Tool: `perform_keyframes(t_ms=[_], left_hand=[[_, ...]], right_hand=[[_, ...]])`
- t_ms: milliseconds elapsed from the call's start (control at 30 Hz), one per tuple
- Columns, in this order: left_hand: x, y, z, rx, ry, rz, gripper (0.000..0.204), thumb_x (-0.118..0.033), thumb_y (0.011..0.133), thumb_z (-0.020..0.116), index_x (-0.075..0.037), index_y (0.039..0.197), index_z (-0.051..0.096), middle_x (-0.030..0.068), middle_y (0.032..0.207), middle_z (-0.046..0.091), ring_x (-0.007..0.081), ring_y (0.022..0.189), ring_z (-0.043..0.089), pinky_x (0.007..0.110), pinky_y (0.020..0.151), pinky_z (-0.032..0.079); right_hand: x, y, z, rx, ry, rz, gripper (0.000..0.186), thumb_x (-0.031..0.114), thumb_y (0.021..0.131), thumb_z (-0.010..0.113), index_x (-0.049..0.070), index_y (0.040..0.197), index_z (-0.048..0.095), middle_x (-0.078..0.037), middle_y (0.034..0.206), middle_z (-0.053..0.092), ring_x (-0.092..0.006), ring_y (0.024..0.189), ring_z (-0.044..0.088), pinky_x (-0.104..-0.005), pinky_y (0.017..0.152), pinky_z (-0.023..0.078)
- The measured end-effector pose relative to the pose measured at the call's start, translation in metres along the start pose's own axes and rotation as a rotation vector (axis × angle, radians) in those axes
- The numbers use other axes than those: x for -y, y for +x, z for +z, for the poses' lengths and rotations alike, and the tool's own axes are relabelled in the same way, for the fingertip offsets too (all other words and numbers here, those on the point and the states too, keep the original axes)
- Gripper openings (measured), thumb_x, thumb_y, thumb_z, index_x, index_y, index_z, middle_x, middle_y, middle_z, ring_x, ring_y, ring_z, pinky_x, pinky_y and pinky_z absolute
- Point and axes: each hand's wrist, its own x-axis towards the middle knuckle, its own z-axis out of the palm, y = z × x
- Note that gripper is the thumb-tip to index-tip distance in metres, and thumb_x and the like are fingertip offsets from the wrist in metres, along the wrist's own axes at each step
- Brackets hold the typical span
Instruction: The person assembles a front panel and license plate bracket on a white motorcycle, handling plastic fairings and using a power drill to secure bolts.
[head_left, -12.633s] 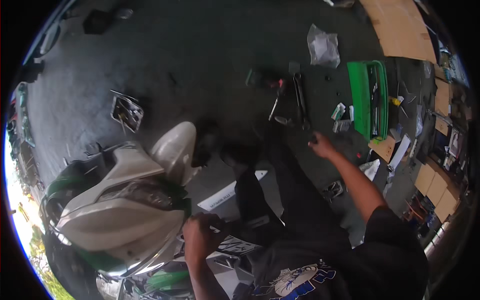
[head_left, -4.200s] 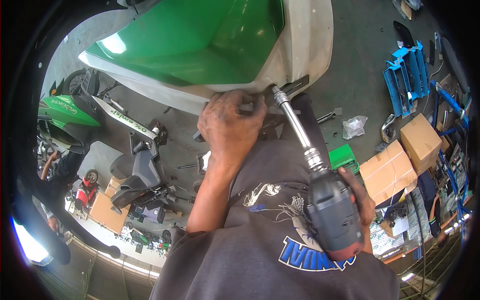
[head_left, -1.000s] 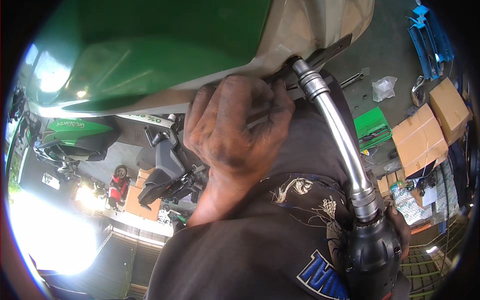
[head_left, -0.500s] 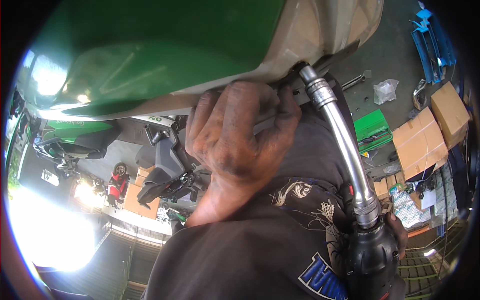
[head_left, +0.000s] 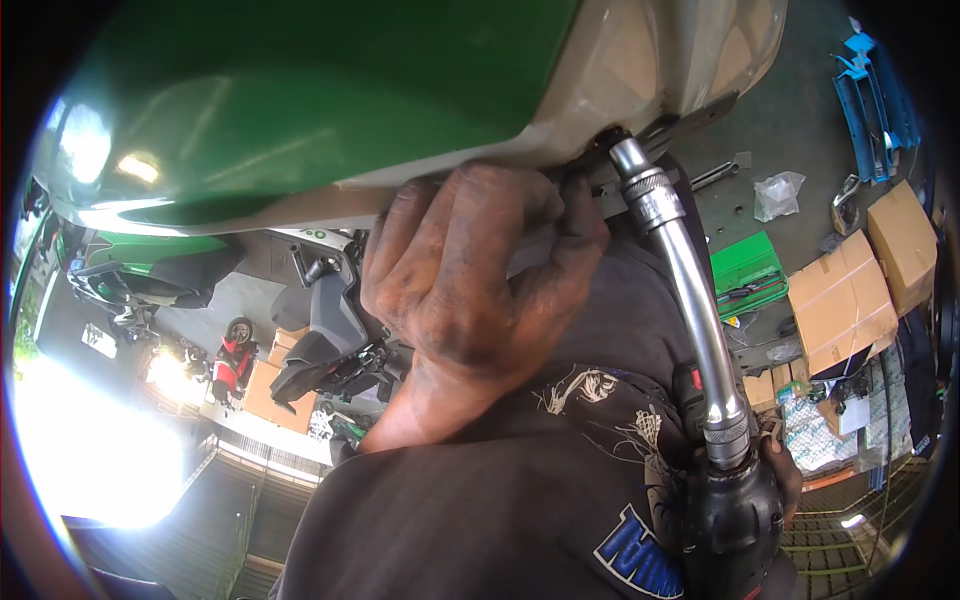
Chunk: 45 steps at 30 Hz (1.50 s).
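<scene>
A glossy green and white body panel (head_left: pixel 330 110), which looks like part of a motor scooter, fills the top of the view. My left hand (head_left: pixel 475 275) is closed at its lower edge, fingers bent and thumb tucked in. What those fingers grip is hidden behind them. My right hand (head_left: pixel 786 478) is wrapped round a black impact wrench (head_left: pixel 733 515) at the lower right; only part of the fingers shows behind it. From the wrench a chrome extension bar (head_left: pixel 697 315) runs up to a socket (head_left: pixel 630 155), its tip at a dark recess under the panel.
Beyond my right arm lie a green toolbox (head_left: pixel 745 262), cardboard boxes (head_left: pixel 843 300), a clear plastic bag (head_left: pixel 778 195) and blue metal parts (head_left: pixel 880 110). A grey scooter (head_left: pixel 335 330) and a green one (head_left: pixel 150 265) stand to the left, with a red machine (head_left: pixel 232 370) farther off.
The view has shifted slightly. The wrench and extension bar sit at almost the same angle, socket still at the recess. My left hand keeps its grip at the panel edge.
</scene>
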Motion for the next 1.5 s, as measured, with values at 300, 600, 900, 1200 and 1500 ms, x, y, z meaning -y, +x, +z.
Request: perform_keyframes(t_ms=[300, 600, 900, 1200, 1500], left_hand=[[-0.009, 0.004, 0.006, 0.003, -0.020, -0.116, 0.028, -0.006, 0.064, 0.086, -0.008, 0.078, 0.062, 0.0008, 0.069, 0.064, 0.0120, 0.060, 0.061, 0.027, 0.056, 0.050], [-0.009, -0.002, 0.006, -0.045, -0.023, -0.089, 0.020, -0.008, 0.066, 0.078, -0.014, 0.076, 0.061, -0.0047, 0.069, 0.060, 0.0182, 0.063, 0.058, 0.031, 0.059, 0.045], [-0.008, -0.002, 0.002, -0.022, 0.014, -0.104, 0.022, -0.003, 0.065, 0.078, -0.014, 0.076, 0.061, -0.0028, 0.069, 0.062, 0.0180, 0.059, 0.059, 0.031, 0.058, 0.046], [-0.012, 0.004, 0.000, 0.018, 0.028, -0.118, 0.022, -0.003, 0.064, 0.077, -0.011, 0.078, 0.063, -0.0007, 0.070, 0.063, 0.0203, 0.060, 0.060, 0.032, 0.059, 0.047], [-0.012, 0.003, 0.001, 0.030, 0.025, -0.131, 0.022, -0.006, 0.065, 0.077, -0.012, 0.080, 0.063, -0.0016, 0.073, 0.064, 0.0193, 0.064, 0.061, 0.032, 0.060, 0.046]], right_hand=[[0.016, -0.002, -0.027, 0.184, -0.247, 0.266, 0.043, 0.027, 0.087, 0.069, 0.003, 0.120, 0.055, -0.010, 0.090, 0.072, -0.0225, 0.094, 0.069, -0.0408, 0.104, 0.042], [0.003, 0.010, -0.049, 0.359, 0.219, 0.303, 0.042, 0.027, 0.091, 0.061, 0.000, 0.122, 0.053, -0.016, 0.095, 0.070, -0.0266, 0.094, 0.069, -0.0422, 0.098, 0.047], [0.003, 0.024, -0.059, 0.456, 0.320, 0.358, 0.042, 0.027, 0.095, 0.053, -0.003, 0.124, 0.051, -0.022, 0.099, 0.068, -0.0307, 0.093, 0.069, -0.0437, 0.092, 0.052], [0.006, 0.030, -0.061, 0.489, 0.374, 0.352, 0.043, 0.027, 0.099, 0.045, -0.005, 0.127, 0.048, -0.027, 0.104, 0.066, -0.0348, 0.092, 0.069, -0.0452, 0.086, 0.057], [0.015, 0.018, -0.075, 0.410, 0.507, 0.727, 0.053, 0.018, 0.089, 0.064, 0.008, 0.137, 0.044, -0.021, 0.107, 0.068, -0.0291, 0.092, 0.071, -0.0401, 0.083, 0.059]])
